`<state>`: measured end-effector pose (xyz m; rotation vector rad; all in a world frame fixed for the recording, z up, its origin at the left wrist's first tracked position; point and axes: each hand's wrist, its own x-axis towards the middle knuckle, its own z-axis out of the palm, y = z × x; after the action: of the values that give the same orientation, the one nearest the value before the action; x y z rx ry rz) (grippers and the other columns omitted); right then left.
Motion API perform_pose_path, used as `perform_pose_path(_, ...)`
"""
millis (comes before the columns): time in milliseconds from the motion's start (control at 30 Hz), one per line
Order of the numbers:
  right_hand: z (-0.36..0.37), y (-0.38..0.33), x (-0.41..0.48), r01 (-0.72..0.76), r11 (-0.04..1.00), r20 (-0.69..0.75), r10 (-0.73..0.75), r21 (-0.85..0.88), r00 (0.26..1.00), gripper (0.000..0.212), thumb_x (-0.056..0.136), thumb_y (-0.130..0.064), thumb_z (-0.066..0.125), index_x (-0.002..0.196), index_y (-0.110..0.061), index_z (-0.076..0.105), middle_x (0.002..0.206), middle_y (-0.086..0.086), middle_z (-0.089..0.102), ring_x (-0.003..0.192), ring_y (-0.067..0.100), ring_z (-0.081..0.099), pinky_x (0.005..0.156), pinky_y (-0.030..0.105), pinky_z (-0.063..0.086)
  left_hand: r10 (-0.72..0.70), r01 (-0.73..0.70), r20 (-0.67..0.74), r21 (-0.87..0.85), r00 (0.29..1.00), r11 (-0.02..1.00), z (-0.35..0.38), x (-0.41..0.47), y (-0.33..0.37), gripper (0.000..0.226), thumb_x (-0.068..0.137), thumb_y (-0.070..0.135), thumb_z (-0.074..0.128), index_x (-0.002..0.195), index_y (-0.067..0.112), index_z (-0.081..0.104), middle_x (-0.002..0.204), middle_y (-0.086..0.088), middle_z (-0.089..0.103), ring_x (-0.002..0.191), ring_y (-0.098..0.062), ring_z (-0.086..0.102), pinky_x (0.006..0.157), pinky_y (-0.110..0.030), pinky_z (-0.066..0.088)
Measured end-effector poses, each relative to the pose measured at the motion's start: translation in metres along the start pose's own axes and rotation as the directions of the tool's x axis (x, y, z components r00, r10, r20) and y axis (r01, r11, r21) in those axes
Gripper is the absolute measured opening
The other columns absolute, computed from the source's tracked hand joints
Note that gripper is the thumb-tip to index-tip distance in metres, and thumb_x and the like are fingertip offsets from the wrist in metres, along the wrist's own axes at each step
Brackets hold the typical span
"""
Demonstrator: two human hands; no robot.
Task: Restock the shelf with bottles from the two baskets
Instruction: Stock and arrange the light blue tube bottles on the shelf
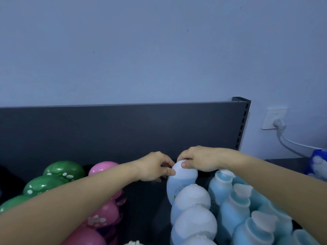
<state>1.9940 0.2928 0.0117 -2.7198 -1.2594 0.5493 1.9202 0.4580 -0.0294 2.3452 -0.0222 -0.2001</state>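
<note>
A pale blue bottle with a white rounded cap stands at the back of a row on the dark shelf. Both hands hold its cap: my left hand pinches it from the left with thumb and fingers, and my right hand grips it from above and the right. Two more white-capped bottles stand in line in front of it. The baskets are out of view.
Blue pump bottles fill the right of the shelf. Pink round-topped bottles and green ones stand on the left. A gap lies between the pink and white rows. The dark back panel rises behind. A wall socket is at right.
</note>
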Motion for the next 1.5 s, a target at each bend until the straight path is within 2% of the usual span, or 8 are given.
perform_pose_path(300, 0.006, -0.001, -0.027, 0.016, 1.0, 0.013, -0.016, 0.012, 1.0, 0.033, 0.098, -0.033, 0.045, 0.127, -0.023, 0.054, 0.125, -0.007, 0.054, 0.112, 0.014, 0.05, 0.097, 0.032, 0.041, 0.028, -0.029, 0.049, 0.016, 0.998, 0.999, 0.009, -0.012, 0.008, 0.018, 0.09, 0.023, 0.063, 0.107, 0.018, 0.065, 0.102, 0.003, 0.071, 0.093, -0.01, 0.067, 0.082, -0.035, 0.057)
perform_pose_path(467, 0.011, -0.003, -0.032, -0.02, 0.998, -0.037, 0.022, 0.063, 0.999, 0.03, 0.096, -0.035, 0.047, 0.124, -0.025, 0.054, 0.123, -0.007, 0.054, 0.111, 0.014, 0.051, 0.097, 0.032, 0.042, 0.053, -0.057, 0.027, 0.179, 0.998, 0.982, 0.009, -0.016, 0.01, 0.019, 0.09, 0.031, 0.061, 0.106, 0.022, 0.062, 0.101, 0.004, 0.07, 0.071, -0.001, 0.062, 0.076, -0.027, 0.055)
perform_pose_path(633, 0.017, -0.008, -0.034, -0.098, 0.987, -0.115, 0.113, 0.125, 0.987, 0.027, 0.094, -0.039, 0.05, 0.116, -0.025, 0.052, 0.115, -0.004, 0.057, 0.101, 0.016, 0.056, 0.091, 0.035, 0.048, 0.056, -0.048, -0.01, 0.386, 0.998, 0.921, 0.007, -0.02, 0.009, 0.03, 0.089, 0.045, 0.057, 0.113, 0.026, 0.061, 0.11, 0.009, 0.065, 0.099, -0.011, 0.059, 0.091, -0.034, 0.049)
perform_pose_path(767, 0.021, -0.013, -0.037, -0.114, 0.991, -0.18, 0.126, 0.071, 0.976, 0.023, 0.094, -0.039, 0.049, 0.108, -0.023, 0.056, 0.102, -0.003, 0.057, 0.088, 0.017, 0.056, 0.077, 0.032, 0.047, 0.102, -0.044, -0.098, 0.469, 0.99, 0.882, -0.012, -0.037, 0.016, 0.033, 0.086, 0.053, 0.057, 0.109, 0.03, 0.063, 0.103, 0.013, 0.065, 0.098, -0.011, 0.059, 0.091, -0.037, 0.049)
perform_pose_path(967, 0.004, -0.026, -0.051, -0.075, 0.99, -0.24, 0.045, -0.117, 0.97, 0.041, 0.092, -0.04, 0.053, 0.127, -0.017, 0.054, 0.125, 0.001, 0.052, 0.113, 0.022, 0.052, 0.097, 0.037, 0.044, 0.126, 0.078, -0.319, 0.557, 0.94, 0.827, -0.046, -0.102, 0.025, 0.021, 0.087, 0.05, 0.057, 0.097, 0.033, 0.065, 0.093, 0.017, 0.064, 0.091, -0.008, 0.06, 0.084, -0.037, 0.052)
perform_pose_path(1167, -0.019, -0.063, -0.074, 0.133, 0.981, -0.321, -0.172, -0.138, 0.931, 0.041, 0.089, -0.042, 0.058, 0.124, -0.021, 0.055, 0.12, -0.004, 0.059, 0.109, 0.018, 0.056, 0.097, 0.036, 0.045, 0.093, 0.423, -0.563, 0.709, 0.821, 0.565, -0.058, -0.199, 0.027, 0.028, 0.092, 0.048, 0.048, 0.113, 0.031, 0.057, 0.111, 0.01, 0.053, 0.109, -0.013, 0.051, 0.076, -0.032, 0.044)
perform_pose_path(1300, -0.014, -0.095, -0.086, 0.279, 0.94, -0.319, -0.33, -0.196, 0.888, 0.041, 0.088, -0.04, 0.06, 0.125, -0.022, 0.055, 0.124, -0.004, 0.059, 0.111, 0.017, 0.056, 0.098, 0.037, 0.045, -0.02, 0.629, -0.705, 0.619, 0.709, 0.47, -0.049, -0.28, 0.014, 0.031, 0.091, 0.049, 0.048, 0.117, 0.034, 0.056, 0.116, 0.008, 0.052, 0.113, -0.015, 0.049, 0.075, -0.033, 0.045)
perform_pose_path(1500, 0.009, -0.194, -0.107, 0.542, 0.803, -0.273, -0.595, -0.248, 0.756, 0.044, 0.087, -0.039, 0.062, 0.126, -0.022, 0.055, 0.128, -0.004, 0.058, 0.117, 0.015, 0.054, 0.102, 0.037, 0.043, -0.179, 0.854, -0.869, 0.38, 0.461, 0.355, -0.011, -0.436, -0.013, 0.03, 0.091, 0.043, 0.053, 0.117, 0.029, 0.059, 0.118, 0.003, 0.055, 0.114, -0.021, 0.052, 0.081, -0.037, 0.047)
